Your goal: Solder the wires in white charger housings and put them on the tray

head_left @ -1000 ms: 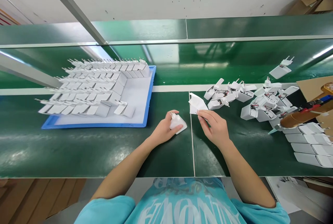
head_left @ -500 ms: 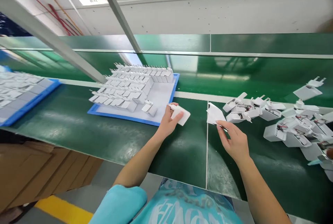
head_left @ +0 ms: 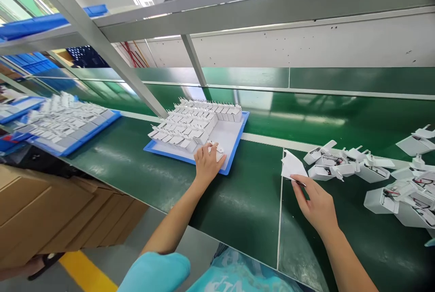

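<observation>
The left hand (head_left: 206, 164) touches a white adapter (head_left: 219, 149) (right hand (head_left: 317, 202) holds dark tool (head_left: 300, 183)).

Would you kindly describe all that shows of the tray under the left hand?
The tray is shallow, with a blue rim, plastic by its look, and a whitish floor. It lies flat on the green bench. Rows of white plug units cover much of it; the floor shows toward the right. The left hand is over its near edge.

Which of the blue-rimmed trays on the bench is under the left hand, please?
The rightmost tray, with the left hand over its near-right corner; the other trays stand apart, farther left.
</observation>
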A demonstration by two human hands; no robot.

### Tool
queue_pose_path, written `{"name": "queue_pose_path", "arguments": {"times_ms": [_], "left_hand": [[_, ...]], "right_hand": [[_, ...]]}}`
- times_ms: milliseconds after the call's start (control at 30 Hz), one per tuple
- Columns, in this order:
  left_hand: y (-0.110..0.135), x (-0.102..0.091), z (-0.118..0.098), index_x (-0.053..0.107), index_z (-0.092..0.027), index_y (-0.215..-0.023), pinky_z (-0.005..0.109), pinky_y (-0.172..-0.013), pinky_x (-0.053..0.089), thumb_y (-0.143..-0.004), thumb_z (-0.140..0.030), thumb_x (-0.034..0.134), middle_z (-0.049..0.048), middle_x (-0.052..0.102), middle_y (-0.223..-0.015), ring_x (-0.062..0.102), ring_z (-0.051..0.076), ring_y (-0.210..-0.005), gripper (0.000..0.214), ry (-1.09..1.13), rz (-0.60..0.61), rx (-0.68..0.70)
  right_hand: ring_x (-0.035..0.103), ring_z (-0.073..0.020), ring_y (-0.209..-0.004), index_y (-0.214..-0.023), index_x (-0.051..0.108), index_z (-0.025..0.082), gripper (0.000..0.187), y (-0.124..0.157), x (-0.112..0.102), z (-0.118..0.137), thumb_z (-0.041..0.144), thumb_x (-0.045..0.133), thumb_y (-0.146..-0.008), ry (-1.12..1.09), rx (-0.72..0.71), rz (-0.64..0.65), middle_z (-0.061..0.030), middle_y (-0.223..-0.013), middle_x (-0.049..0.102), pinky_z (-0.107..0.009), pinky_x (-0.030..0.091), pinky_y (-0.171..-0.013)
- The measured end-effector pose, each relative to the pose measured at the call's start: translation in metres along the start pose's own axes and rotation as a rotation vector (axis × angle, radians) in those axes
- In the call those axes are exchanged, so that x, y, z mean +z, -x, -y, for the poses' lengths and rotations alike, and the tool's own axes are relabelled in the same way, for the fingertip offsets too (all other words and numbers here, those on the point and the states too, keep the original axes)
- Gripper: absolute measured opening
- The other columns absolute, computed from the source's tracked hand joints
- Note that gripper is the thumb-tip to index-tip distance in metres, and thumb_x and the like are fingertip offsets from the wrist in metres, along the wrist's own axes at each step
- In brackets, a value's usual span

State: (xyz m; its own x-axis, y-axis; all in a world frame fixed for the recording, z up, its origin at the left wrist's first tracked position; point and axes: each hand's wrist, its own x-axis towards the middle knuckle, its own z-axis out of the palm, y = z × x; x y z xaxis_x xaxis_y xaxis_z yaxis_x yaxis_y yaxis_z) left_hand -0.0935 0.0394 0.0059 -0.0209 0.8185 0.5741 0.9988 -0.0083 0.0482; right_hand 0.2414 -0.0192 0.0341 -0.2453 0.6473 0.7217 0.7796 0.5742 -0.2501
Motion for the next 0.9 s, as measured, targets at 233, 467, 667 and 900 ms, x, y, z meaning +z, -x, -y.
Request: {"name": "queue_pose_path", "arguments": {"times_ms": [233,467,667,900], "left_hand": [[-0.003,0.011,0.009,0.049,-0.02,-0.141,0.056,-0.103,0.04,-0.083,-0.038,0.068,0.0227,0.044,-0.142,0.04,0.042,-0.134,0.063,0.406,0.082,-0.175],[-0.014,-0.004,0.04,0.048,-0.026,-0.138,0.039,-0.083,0.056,-0.082,-0.053,0.066,0.0096,0.067,-0.112,0.064,0.028,-0.109,0.065,1.403,0.097,-0.748],[-0.019,-0.018,0.059,0.052,-0.025,-0.13,0.031,-0.07,0.058,-0.09,-0.052,0.055,0.0089,0.069,-0.111,0.068,0.023,-0.102,0.049,1.865,0.05,-0.981],[-0.04,-0.003,0.039,0.048,-0.028,-0.139,0.034,-0.084,0.054,-0.081,-0.048,0.069,0.01,0.063,-0.122,0.063,0.025,-0.108,0.065,1.165,0.156,-0.592]], "right_hand": [[0.073,-0.0137,-0.075,-0.103,0.064,0.021,0.014,0.002,0.002,-0.001,0.02,0.053,-0.094,-0.016,0.005,0.027,-0.0025,-0.089,0.076,-0.02,0.056,-0.067],[0.072,-0.0119,-0.075,-0.104,0.062,0.019,0.013,0.003,0.004,-0.002,0.019,0.054,-0.094,-0.002,-0.014,0.048,-0.0017,-0.09,0.075,-0.018,0.053,-0.067],[0.071,-0.0105,-0.074,-0.104,0.061,0.02,0.012,0.005,0.005,-0.002,0.019,0.054,-0.095,0.002,-0.02,0.066,-0.0006,-0.09,0.074,-0.018,0.051,-0.063],[0.071,-0.011,-0.072,-0.104,0.06,0.02,0.012,0.005,0.005,-0.003,0.019,0.052,-0.096,-0.01,-0.017,0.086,-0.0009,-0.089,0.074,-0.018,0.051,-0.062]]}}
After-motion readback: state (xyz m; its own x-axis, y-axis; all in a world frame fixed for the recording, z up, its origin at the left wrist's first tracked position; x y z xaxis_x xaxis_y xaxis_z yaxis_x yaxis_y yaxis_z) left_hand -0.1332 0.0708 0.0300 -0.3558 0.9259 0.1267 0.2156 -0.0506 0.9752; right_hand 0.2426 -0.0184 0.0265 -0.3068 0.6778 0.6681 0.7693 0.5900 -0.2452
